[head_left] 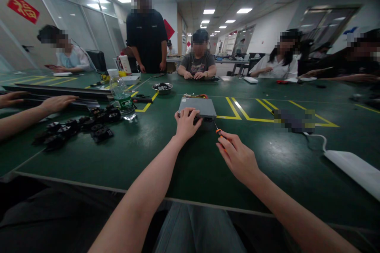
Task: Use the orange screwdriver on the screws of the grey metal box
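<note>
I have the left hand [187, 122] on the near edge of the box [198, 106], fingers curled over its top and closed on it, palm down. The box is a flat grey metal case lying on the green table [166, 166], center, a bit far from me, with coloured wires [196, 95] showing at its far edge. The right hand [237, 157] is just right of and nearer than the box, fingers pinching a small screwdriver [218, 130] with an orange handle. The shaft points up-left toward the box's near right corner; I cannot tell if the tip touches it. Left of the box stands a clear bottle [123, 97] with a green label, upright, and near it lies a cluster of black parts [78, 125]. A metal bowl [162, 87] sits far left of the box. Yellow lines [237, 111] run on the table right of the box. A white device [354, 169] with a cord lies near right. At far left a co-worker's hand [56, 102] rests flat by a long dark rail [59, 91]. Other people sit and stand along the far side.
</note>
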`<state>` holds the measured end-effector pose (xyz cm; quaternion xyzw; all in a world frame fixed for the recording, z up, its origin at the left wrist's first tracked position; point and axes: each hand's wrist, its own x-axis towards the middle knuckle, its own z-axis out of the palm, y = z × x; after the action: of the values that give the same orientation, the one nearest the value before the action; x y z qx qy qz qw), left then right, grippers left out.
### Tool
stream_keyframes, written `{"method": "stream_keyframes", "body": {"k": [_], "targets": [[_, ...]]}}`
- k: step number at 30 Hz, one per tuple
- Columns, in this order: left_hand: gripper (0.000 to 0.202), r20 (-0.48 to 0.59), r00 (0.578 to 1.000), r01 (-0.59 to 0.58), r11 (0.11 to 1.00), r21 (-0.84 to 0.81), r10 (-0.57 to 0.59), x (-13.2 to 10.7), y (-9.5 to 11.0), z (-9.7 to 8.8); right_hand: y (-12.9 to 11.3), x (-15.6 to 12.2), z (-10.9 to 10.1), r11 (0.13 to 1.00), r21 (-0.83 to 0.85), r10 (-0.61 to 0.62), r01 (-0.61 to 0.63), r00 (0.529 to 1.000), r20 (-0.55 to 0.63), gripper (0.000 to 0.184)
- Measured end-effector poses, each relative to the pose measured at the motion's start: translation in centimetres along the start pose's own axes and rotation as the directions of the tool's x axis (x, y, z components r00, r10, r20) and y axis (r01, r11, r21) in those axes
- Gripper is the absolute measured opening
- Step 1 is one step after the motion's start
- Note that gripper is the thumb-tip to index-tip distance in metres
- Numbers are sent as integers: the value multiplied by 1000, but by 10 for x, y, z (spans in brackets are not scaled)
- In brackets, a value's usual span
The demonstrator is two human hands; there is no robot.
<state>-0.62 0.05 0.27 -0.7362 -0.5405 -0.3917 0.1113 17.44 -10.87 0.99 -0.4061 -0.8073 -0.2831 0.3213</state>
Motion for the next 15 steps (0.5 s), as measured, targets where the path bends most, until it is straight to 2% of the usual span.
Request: {"method": "stream_keyframes", "body": {"k": [15], "targets": [[30, 8, 1000, 7, 1000, -3, -7, 0, 0, -1, 0, 1, -2, 997, 81, 19, -18, 1000, -7, 16]]}}
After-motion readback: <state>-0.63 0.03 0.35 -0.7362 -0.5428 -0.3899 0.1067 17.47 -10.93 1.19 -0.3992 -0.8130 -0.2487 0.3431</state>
